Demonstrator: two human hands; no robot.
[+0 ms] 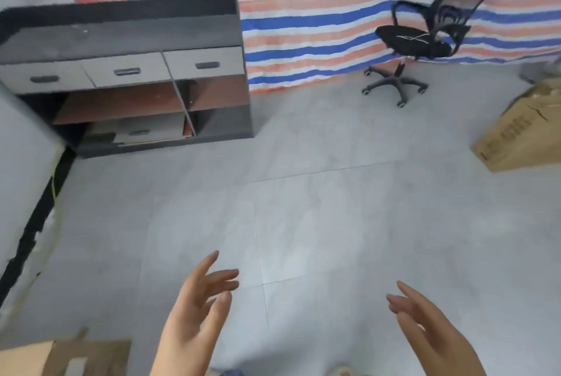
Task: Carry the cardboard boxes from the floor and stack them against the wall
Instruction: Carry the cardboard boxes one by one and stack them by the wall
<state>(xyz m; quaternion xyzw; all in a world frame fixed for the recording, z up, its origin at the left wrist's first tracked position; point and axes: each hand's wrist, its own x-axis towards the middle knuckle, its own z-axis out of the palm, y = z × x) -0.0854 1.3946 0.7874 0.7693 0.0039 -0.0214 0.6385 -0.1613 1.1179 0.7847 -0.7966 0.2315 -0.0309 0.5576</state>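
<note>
Box (65, 357) at seven o'clock on the floor (303, 208); cabinet (127, 71) at ten; left hand (197, 312) and right hand (431, 330) empty, fingers spread; chair (425, 38) at one; second box (522, 132) at three.

Brown printed cardboard box (520, 129): on the floor (318, 208) at the right edge, tilted. Second cardboard box (76, 357): bottom-left corner, flaps open.
</note>
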